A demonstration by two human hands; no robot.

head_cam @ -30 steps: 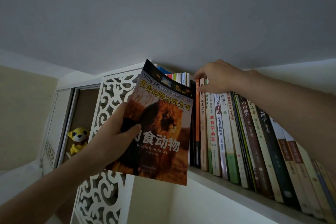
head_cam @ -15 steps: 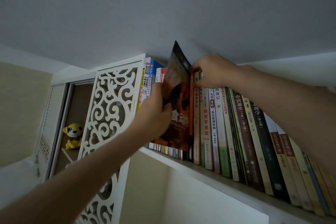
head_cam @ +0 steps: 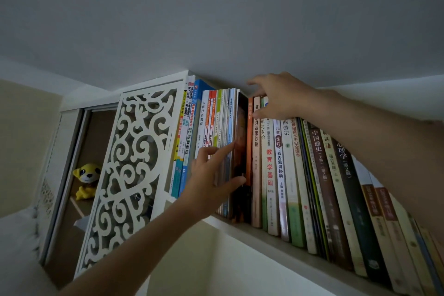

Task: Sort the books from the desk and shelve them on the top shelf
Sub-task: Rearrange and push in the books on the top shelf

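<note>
The lion book (head_cam: pixel 241 151) stands upright in the row on the top shelf (head_cam: pixel 283 246), between thin pale spines on its left and an orange spine (head_cam: pixel 249 142) on its right. Only its dark edge shows. My left hand (head_cam: pixel 209 180) touches that edge with straight index finger and thumb. My right hand (head_cam: pixel 281 96) rests with spread fingers on the tops of the books just to the right, thumb against their spines. The row of books (head_cam: pixel 319 175) runs on to the right edge of view.
A white carved fretwork panel (head_cam: pixel 134 163) closes the shelf's left end. Behind it a yellow plush toy (head_cam: pixel 87 178) sits in a brown cabinet niche. The ceiling (head_cam: pixel 216 19) lies close above the book tops.
My left hand carried the lion book up from in front of the shelf and slid it into the gap. It now stands in the row, and my grip on it has opened.
</note>
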